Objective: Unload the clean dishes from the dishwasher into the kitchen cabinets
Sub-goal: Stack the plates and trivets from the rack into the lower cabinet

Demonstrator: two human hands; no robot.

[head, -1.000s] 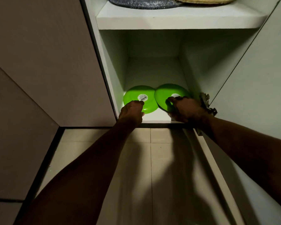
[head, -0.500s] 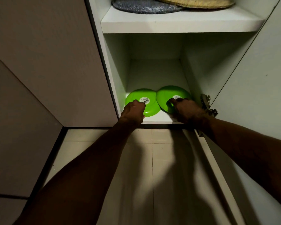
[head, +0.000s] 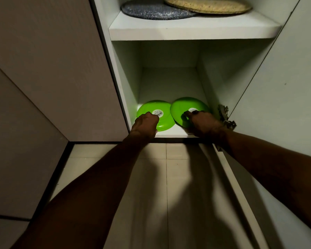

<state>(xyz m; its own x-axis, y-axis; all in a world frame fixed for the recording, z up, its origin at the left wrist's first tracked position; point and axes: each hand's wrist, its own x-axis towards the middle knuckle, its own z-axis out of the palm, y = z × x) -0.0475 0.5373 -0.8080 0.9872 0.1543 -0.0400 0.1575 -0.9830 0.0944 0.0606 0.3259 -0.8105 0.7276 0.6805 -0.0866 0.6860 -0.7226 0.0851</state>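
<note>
Nearest, two bare forearms stretched over the pale tiled floor (head: 90, 159) toward the bottom shelf (head: 171, 131) of a white laminate cabinet (head: 126, 78). At the shelf's front edge, the left grip (head: 145, 123) closed round the near rim of the left bright-green round plastic plate (head: 151, 109), fingers curled tight. Beside it, the right grip (head: 203, 124) curled over the near part of the right bright-green round plastic plate (head: 185, 106), fingertips on the base by its sticker. Both plates bottom-up, white barcode labels showing, lying inside the cabinet just ahead of the two grips. The right one tipped up slightly, its inner edge touching or lapping the left one; cannot tell which. Probably held by the near rims so as to slide them back side by side without a deep reach; release not yet made. Just right of the right grip, a metal door hinge (head: 224, 117) and the open white cabinet door (head: 276, 105). Farther off, above both grips, an upper white shelf (head: 187, 31) carrying a round blue-grey speckled mat (head: 151, 11) and, overlapping it, a round woven straw mat (head: 205, 5).
</note>
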